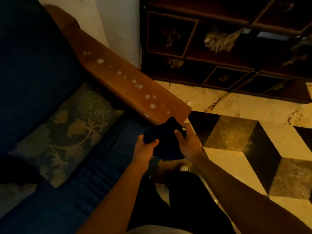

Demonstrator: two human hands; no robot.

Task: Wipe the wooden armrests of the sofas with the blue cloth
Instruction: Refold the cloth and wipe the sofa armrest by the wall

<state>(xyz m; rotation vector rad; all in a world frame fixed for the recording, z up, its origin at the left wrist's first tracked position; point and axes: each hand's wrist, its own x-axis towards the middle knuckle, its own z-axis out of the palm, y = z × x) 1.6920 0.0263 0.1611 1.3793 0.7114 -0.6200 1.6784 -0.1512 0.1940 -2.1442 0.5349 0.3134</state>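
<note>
A long wooden armrest (118,76) runs diagonally from the upper left to the centre, dotted with several pale spots. The dark blue cloth (166,141) is bunched just in front of the armrest's near end, overlapping its corner. My left hand (145,147) grips the cloth's left side with the thumb on top. My right hand (187,141) holds its right side, fingers curled over the upper edge. Both hands sit below and slightly right of the armrest's near end.
A dark blue sofa seat (104,154) with a patterned cushion (67,130) lies to the left. A dark carved wooden cabinet (219,48) stands at the upper right by a white wall (118,27). Patterned marble floor (253,141) spreads on the right. My dark-clothed legs are below.
</note>
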